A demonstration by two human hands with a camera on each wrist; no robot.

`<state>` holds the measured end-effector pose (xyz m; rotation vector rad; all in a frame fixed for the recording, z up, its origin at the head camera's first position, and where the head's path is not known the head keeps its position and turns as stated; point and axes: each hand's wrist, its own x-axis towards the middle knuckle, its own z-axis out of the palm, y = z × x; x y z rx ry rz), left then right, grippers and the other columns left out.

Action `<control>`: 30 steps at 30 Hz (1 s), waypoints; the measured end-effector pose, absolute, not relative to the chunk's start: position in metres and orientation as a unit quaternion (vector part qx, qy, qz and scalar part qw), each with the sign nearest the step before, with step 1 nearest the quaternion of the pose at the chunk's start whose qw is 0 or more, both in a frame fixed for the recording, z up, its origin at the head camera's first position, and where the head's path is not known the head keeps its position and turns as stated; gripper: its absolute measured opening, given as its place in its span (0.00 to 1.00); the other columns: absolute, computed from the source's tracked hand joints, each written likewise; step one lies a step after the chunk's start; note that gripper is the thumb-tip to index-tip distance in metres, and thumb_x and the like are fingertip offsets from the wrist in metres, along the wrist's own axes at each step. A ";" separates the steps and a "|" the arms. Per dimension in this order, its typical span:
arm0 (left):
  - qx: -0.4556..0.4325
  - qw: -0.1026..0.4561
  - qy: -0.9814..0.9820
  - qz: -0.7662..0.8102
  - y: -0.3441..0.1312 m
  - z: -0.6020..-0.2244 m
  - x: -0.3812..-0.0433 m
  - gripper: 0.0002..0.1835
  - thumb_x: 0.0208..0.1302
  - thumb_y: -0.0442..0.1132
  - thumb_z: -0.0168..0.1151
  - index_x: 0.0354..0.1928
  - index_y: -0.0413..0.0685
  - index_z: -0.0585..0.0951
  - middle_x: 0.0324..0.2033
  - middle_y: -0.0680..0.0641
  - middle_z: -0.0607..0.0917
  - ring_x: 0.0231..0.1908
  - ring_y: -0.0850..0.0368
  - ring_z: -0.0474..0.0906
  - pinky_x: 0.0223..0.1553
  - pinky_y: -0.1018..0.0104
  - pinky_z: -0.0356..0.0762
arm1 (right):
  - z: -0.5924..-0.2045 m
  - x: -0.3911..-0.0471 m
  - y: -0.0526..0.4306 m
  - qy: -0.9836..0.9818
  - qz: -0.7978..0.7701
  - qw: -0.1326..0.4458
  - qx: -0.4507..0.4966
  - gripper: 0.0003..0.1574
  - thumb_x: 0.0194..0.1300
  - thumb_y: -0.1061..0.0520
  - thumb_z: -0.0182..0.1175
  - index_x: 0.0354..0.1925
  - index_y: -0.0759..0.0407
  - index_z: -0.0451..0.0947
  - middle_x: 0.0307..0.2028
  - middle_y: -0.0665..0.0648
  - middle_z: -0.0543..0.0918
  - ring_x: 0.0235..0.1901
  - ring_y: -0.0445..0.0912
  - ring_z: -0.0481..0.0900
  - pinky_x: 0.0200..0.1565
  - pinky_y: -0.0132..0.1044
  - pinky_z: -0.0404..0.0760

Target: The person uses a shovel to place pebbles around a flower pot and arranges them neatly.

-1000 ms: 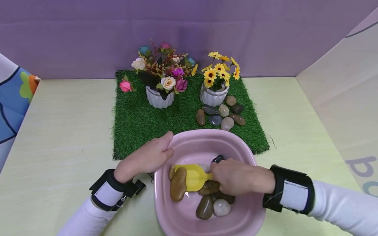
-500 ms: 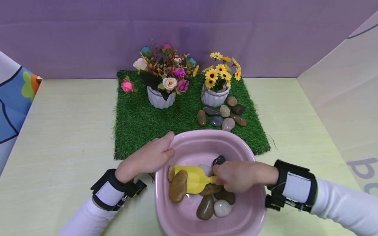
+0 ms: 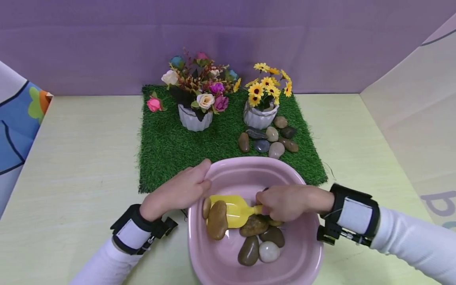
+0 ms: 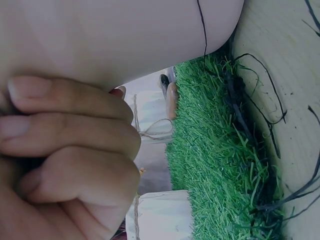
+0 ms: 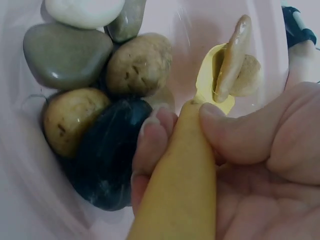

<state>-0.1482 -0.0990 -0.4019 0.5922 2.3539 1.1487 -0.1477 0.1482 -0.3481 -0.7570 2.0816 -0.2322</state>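
Observation:
My right hand (image 3: 286, 202) grips the handle of a yellow toy shovel (image 3: 238, 212) inside a pink basin (image 3: 257, 160). In the right wrist view the thumb and fingers close round the handle (image 5: 182, 175). A long brown stone (image 3: 217, 220) lies across the blade's left end, with a small tan stone (image 3: 206, 208) beside it. To the right and below are a mottled brown stone (image 3: 254, 225), a dark brown stone (image 3: 248, 251) and a white stone (image 3: 269, 251). A large black stone (image 5: 110, 155) sits beside the fingers. My left hand (image 3: 181, 192) holds the basin's upper-left rim, its fingers curled under.
Behind the basin lies an artificial grass mat (image 3: 171, 146). It carries a white pot (image 3: 195, 120) of mixed flowers, a pot (image 3: 259, 118) of yellow flowers, several pebbles (image 3: 272, 134) and a loose pink rose (image 3: 154, 104). A purple backdrop (image 3: 228, 31) stands behind the table.
The shovel dips slightly, then rises towards the far side with my right hand; the long brown stone shifts with its blade. The right hand now covers most of the black stone. My left hand stays put.

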 end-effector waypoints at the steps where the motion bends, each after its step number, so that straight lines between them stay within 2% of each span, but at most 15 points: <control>1: 0.217 0.224 0.855 0.414 -0.099 -0.402 -0.148 0.03 0.70 0.34 0.44 0.38 0.42 0.64 0.23 0.45 0.70 0.16 0.60 0.76 0.16 0.65 0.80 | -0.349 -0.147 0.149 0.837 -0.093 0.440 -0.311 0.11 0.55 0.70 0.56 0.32 0.55 0.70 0.26 0.51 0.72 0.27 0.42 0.70 0.30 0.34 0.76; 4: 0.219 0.218 0.859 0.409 -0.099 -0.403 -0.148 0.03 0.70 0.34 0.45 0.37 0.43 0.64 0.21 0.48 0.68 0.15 0.60 0.72 0.16 0.65 0.77 | -0.350 -0.145 0.150 0.834 -0.100 0.436 -0.322 0.12 0.55 0.71 0.56 0.33 0.55 0.70 0.26 0.51 0.71 0.28 0.42 0.71 0.30 0.33 0.76; 11: 0.223 0.208 0.861 0.406 -0.099 -0.405 -0.148 0.04 0.69 0.33 0.46 0.36 0.42 0.63 0.21 0.48 0.66 0.16 0.60 0.72 0.16 0.65 0.78 | -0.347 -0.145 0.154 0.829 -0.114 0.431 -0.338 0.08 0.64 0.67 0.52 0.36 0.54 0.71 0.26 0.49 0.72 0.28 0.40 0.71 0.31 0.32 0.75; 30: 0.218 0.212 0.865 0.398 -0.098 -0.404 -0.148 0.04 0.69 0.34 0.46 0.37 0.42 0.64 0.21 0.48 0.65 0.16 0.60 0.73 0.17 0.64 0.77 | -0.344 -0.146 0.153 0.824 -0.116 0.423 -0.359 0.06 0.66 0.64 0.53 0.37 0.53 0.72 0.28 0.48 0.74 0.28 0.39 0.71 0.32 0.31 0.73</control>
